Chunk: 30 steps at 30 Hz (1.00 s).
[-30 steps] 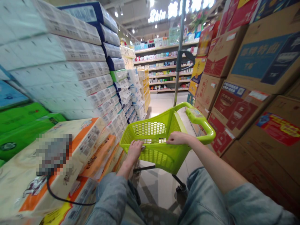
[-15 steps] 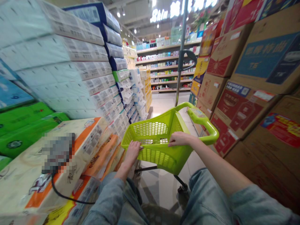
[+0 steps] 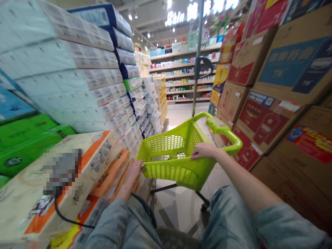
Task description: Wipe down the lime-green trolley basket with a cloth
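Store aisle, tiled floor [image 3: 178, 205]: stacked paper packs [image 3: 90, 79] to your left, cartons [image 3: 282, 69] to your right, shelves [image 3: 183, 72] at the far end. The lime-green cart [image 3: 171, 173] stands before your knees, between the stacks. Your right arm extends forward, palm down — right hand [image 3: 204, 151] curled over the near rim, fingers folded onto it. Your left hand [image 3: 134, 172] lies at the near corner away from the handle [image 3: 235, 141], fingers bent — whether they grip, you cannot tell.
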Tool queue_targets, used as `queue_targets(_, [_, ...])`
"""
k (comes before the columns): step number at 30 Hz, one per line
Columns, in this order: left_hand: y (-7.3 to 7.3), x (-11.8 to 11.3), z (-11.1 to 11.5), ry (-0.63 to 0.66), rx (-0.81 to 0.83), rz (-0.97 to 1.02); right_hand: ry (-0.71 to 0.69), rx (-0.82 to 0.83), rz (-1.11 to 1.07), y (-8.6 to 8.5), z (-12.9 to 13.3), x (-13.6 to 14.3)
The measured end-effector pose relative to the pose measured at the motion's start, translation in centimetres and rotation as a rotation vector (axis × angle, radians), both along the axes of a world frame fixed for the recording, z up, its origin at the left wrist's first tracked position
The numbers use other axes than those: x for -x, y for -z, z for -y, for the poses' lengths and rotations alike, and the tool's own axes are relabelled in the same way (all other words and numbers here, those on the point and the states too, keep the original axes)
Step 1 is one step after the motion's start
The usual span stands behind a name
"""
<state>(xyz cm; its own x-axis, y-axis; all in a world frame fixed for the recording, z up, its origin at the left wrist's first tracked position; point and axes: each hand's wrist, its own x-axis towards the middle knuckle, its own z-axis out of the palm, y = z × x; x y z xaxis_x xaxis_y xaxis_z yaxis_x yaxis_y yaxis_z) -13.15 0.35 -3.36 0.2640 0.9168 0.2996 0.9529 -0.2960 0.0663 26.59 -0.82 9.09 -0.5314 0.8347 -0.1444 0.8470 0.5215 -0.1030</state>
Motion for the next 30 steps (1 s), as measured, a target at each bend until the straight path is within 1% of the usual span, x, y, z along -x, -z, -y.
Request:
queue_targets(2, [0.3,0.4,0.1,-0.007,0.000,-0.021,0.018,0.007,0.010,0.2,-0.2,-0.2])
queue_targets(5, [0.5,-0.3,0.5,0.003,-0.028,-0.052,0.027,-0.012,0.014,0.5,0.0,0.6])
queue_targets(9, [0.1,-1.6,1.2,0.055,-0.019,-0.095,0.039,-0.095,0.041,1.2,0.4,2.8])
queue_targets(11, [-0.2,-2.1,1.6,0.072,-0.012,-0.105,0.042,-0.127,0.058,1.7,0.4,3.3])
queue_targets(14, [-0.4,-2.7,2.1,0.086,-0.011,-0.101,0.039,-0.150,0.058,2.3,0.2,3.0])
queue_targets(18, [-0.3,-3.8,2.4,0.055,-0.035,-0.083,0.039,-0.141,0.016,2.7,-0.2,2.1])
queue_targets(20, [-0.1,-5.4,2.2,0.083,-0.072,-0.063,0.050,-0.121,0.006,2.6,-0.2,2.0])
queue_targets(21, [0.0,-6.6,2.1,0.117,-0.094,-0.049,0.055,-0.115,0.002,2.6,-0.3,2.0])
queue_targets(24, [0.0,-11.4,1.9,0.220,-0.148,0.002,0.071,-0.117,-0.002,2.6,-0.1,2.4])
queue_targets(26, [-0.1,-14.5,2.1,0.240,-0.161,0.046,0.075,-0.134,0.001,2.7,0.1,2.6])
queue_targets(27, [-0.3,-15.6,2.2,0.238,-0.166,0.065,0.077,-0.141,0.004,2.8,0.3,2.7])
queue_targets(28, [-0.4,-16.4,2.3,0.241,-0.166,0.079,0.079,-0.145,0.008,2.8,0.4,2.7])
queue_targets(30, [-0.6,-16.5,2.5,0.258,-0.154,0.087,0.083,-0.152,0.011,2.9,0.7,2.7])
